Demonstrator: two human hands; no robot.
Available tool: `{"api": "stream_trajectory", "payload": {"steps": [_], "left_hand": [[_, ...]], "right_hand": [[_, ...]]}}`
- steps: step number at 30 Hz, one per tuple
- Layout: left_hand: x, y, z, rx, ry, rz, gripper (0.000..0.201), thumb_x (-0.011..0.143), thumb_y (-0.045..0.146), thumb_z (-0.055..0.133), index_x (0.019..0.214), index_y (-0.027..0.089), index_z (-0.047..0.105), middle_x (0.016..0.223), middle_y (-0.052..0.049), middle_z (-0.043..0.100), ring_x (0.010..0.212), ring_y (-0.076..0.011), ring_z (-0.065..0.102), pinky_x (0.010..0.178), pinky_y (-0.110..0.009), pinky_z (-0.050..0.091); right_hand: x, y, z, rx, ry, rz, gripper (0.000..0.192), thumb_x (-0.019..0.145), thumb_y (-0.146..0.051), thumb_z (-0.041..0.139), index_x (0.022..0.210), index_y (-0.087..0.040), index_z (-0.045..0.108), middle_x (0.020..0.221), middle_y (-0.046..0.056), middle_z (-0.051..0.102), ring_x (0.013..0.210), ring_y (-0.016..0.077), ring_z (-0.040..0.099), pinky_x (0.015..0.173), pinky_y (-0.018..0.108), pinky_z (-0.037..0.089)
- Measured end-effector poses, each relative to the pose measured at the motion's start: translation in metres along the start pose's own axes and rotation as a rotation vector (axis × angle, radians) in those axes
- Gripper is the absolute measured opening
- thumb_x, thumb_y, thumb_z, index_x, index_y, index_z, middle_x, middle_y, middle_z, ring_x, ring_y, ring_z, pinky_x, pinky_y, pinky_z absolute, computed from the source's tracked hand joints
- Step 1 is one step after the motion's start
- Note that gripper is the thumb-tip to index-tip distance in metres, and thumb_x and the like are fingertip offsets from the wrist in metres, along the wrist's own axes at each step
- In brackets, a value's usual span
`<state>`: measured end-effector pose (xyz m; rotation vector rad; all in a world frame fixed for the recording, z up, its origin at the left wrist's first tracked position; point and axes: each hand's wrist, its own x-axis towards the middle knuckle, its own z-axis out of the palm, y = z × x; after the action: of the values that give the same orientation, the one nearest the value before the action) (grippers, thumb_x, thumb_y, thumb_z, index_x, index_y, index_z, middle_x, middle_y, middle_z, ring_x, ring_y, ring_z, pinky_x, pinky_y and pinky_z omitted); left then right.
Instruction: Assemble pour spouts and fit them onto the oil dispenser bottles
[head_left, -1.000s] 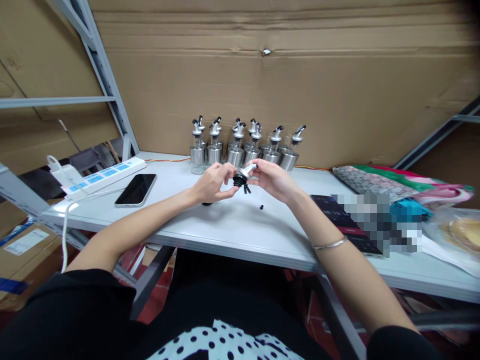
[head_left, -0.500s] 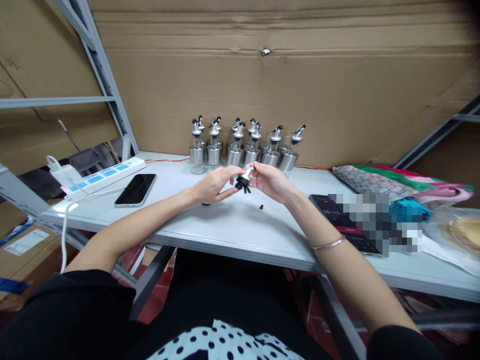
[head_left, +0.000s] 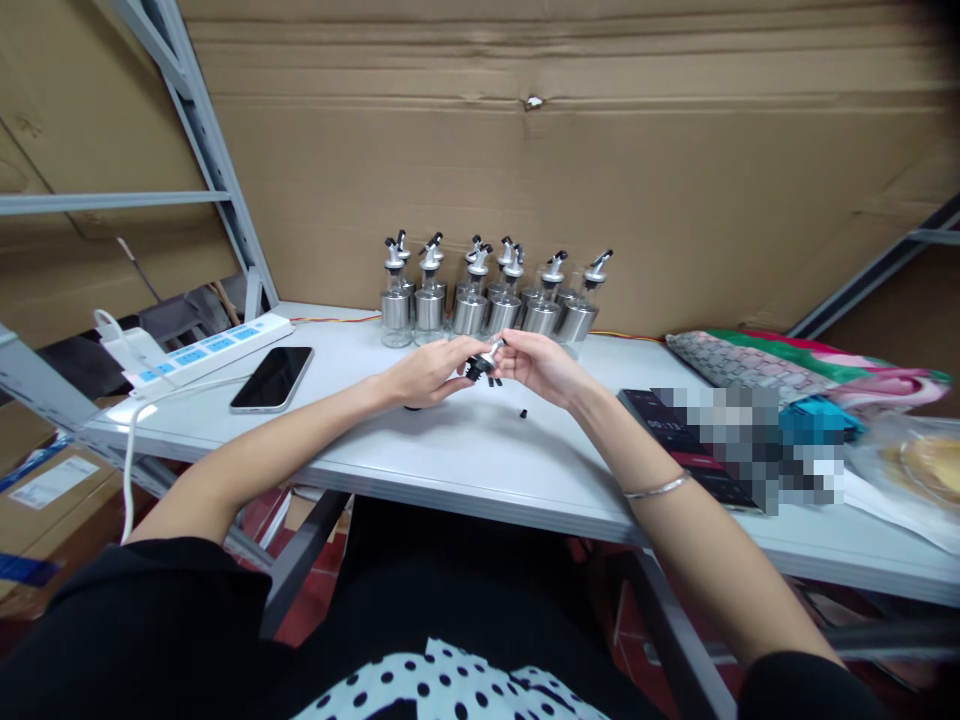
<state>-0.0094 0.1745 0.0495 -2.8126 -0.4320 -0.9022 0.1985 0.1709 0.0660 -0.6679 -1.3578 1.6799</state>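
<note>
Left hand [head_left: 426,372]: I see fingers holding a spout [head_left: 480,367]
Right hand [head_left: 543,366]: fingers pinching its silver end

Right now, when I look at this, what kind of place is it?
Maybe a small workshop or assembly corner: lookalike spouted bottles stand in rows on the white table, a similar spout is between the left hand and right hand, and a big cardboard sheet stands behind.
</note>
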Motion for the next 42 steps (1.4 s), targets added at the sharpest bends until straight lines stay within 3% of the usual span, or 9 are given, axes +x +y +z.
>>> {"api": "stream_trajectory", "payload": {"steps": [5, 12, 24, 29, 33, 36, 40, 42], "left_hand": [[0.0, 0.0, -0.001, 0.029, -0.004, 0.006, 0.036, 0.093, 0.032, 0.039, 0.125, 0.016, 0.036, 0.11, -0.012, 0.061, 0.075, -0.0156, 0.059, 0.075, -0.032, 0.043], [0.0, 0.001, 0.0, 0.049, 0.019, -0.035, 0.033, 0.094, 0.034, 0.036, 0.121, 0.016, 0.038, 0.109, -0.009, 0.063, 0.072, -0.0142, 0.059, 0.081, -0.033, 0.037], [0.002, 0.001, 0.0, 0.096, 0.01, -0.127, 0.033, 0.095, 0.04, 0.032, 0.117, 0.018, 0.044, 0.114, -0.008, 0.063, 0.096, -0.0178, 0.059, 0.091, -0.037, 0.029], [0.003, 0.001, 0.001, -0.09, 0.025, -0.187, 0.038, 0.095, 0.04, 0.032, 0.125, 0.019, 0.041, 0.112, -0.009, 0.06, 0.09, -0.0172, 0.057, 0.086, -0.035, 0.037], [0.004, 0.002, 0.005, -0.29, 0.165, -0.219, 0.042, 0.094, 0.042, 0.034, 0.128, 0.019, 0.039, 0.117, -0.012, 0.053, 0.097, -0.0187, 0.054, 0.08, -0.032, 0.044], [0.003, 0.0, 0.008, -0.312, 0.224, -0.244, 0.043, 0.094, 0.044, 0.033, 0.126, 0.018, 0.042, 0.114, -0.013, 0.052, 0.099, -0.0197, 0.053, 0.081, -0.032, 0.046], [0.002, -0.006, 0.01, -0.263, 0.194, -0.273, 0.043, 0.094, 0.045, 0.031, 0.124, 0.017, 0.046, 0.111, -0.012, 0.053, 0.103, -0.0206, 0.051, 0.085, -0.033, 0.045], [0.001, -0.008, 0.011, -0.244, 0.17, -0.301, 0.042, 0.094, 0.045, 0.033, 0.122, 0.017, 0.048, 0.108, -0.011, 0.053, 0.103, -0.0203, 0.052, 0.086, -0.033, 0.045]], "right_hand": [[0.001, 0.001, -0.001, -0.017, -0.017, -0.004, 0.022, 0.075, -0.035, 0.069, 0.074, -0.015, 0.061, 0.06, -0.001, 0.063, 0.053, 0.0088, 0.06, 0.059, 0.023, 0.052], [0.0, 0.0, 0.002, 0.003, 0.005, -0.006, 0.02, 0.074, -0.032, 0.07, 0.073, -0.015, 0.061, 0.06, -0.001, 0.063, 0.053, 0.0098, 0.061, 0.06, 0.024, 0.053], [0.001, 0.001, 0.002, 0.033, 0.054, 0.045, 0.015, 0.082, -0.026, 0.061, 0.074, -0.013, 0.062, 0.061, 0.001, 0.063, 0.055, 0.0104, 0.061, 0.064, 0.025, 0.053], [0.0, -0.001, 0.002, 0.077, 0.025, 0.048, 0.014, 0.081, -0.026, 0.06, 0.075, -0.014, 0.062, 0.063, 0.0, 0.061, 0.061, 0.0099, 0.06, 0.073, 0.027, 0.052], [0.0, -0.001, 0.003, 0.086, -0.017, -0.022, 0.011, 0.075, -0.024, 0.064, 0.081, -0.014, 0.064, 0.064, -0.002, 0.056, 0.065, 0.008, 0.056, 0.078, 0.027, 0.051], [0.003, 0.004, 0.001, -0.084, 0.05, -0.066, 0.016, 0.074, -0.028, 0.063, 0.085, -0.017, 0.064, 0.068, -0.002, 0.056, 0.068, 0.0098, 0.056, 0.079, 0.031, 0.05], [0.008, 0.009, -0.003, -0.573, 0.294, -0.308, 0.017, 0.068, -0.029, 0.065, 0.081, -0.018, 0.062, 0.077, 0.001, 0.06, 0.075, 0.0143, 0.056, 0.074, 0.033, 0.05], [0.008, 0.009, -0.001, -0.67, 0.281, -0.358, 0.02, 0.068, -0.032, 0.065, 0.083, -0.018, 0.062, 0.081, 0.003, 0.063, 0.078, 0.0158, 0.058, 0.071, 0.032, 0.051]]}}
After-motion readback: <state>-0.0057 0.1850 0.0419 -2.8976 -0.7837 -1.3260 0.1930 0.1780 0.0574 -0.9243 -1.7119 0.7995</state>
